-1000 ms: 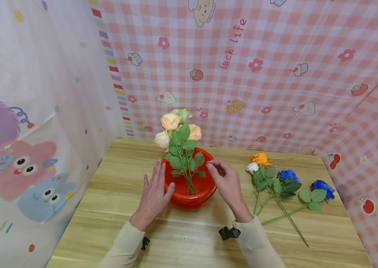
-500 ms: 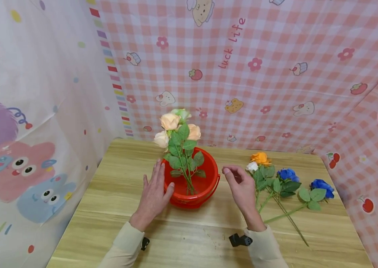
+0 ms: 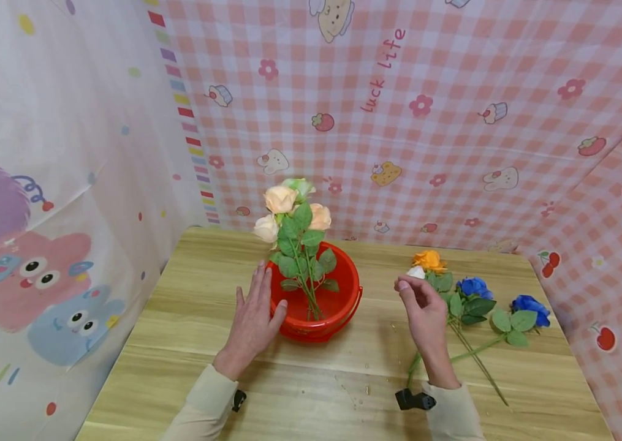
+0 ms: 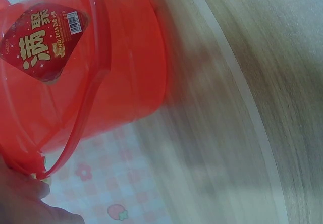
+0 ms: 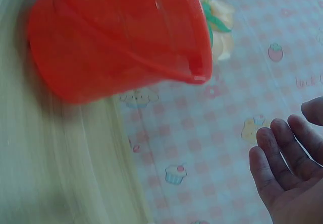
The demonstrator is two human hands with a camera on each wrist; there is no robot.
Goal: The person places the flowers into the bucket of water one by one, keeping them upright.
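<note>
A red bucket (image 3: 311,334) stands on the table with several stemmed roses in it; a peach rose (image 3: 280,199) and a pale cream rose (image 3: 266,228) lean toward the back left. My left hand (image 3: 250,318) lies along the bucket's left side, fingers extended at the rim. Its fingertips also appear beside the bucket (image 4: 136,57) in the left wrist view. My right hand (image 3: 428,321) hovers near the loose flowers, in front of a white rose (image 3: 415,272), with fingers loosely bent. Nothing shows in that hand (image 5: 292,168) in the right wrist view.
Right of the bucket lie an orange rose (image 3: 429,261), a blue rose (image 3: 474,287) and another blue rose (image 3: 531,310), their stems crossing. Small droplets or bits dot the wooden table (image 3: 299,410). A checked pink cloth (image 3: 454,153) hangs behind.
My right hand has moved from the bucket's right rim rightward to the loose flowers, uncovering the bucket's handle. The left hand and the roses in the bucket have stayed in place.
</note>
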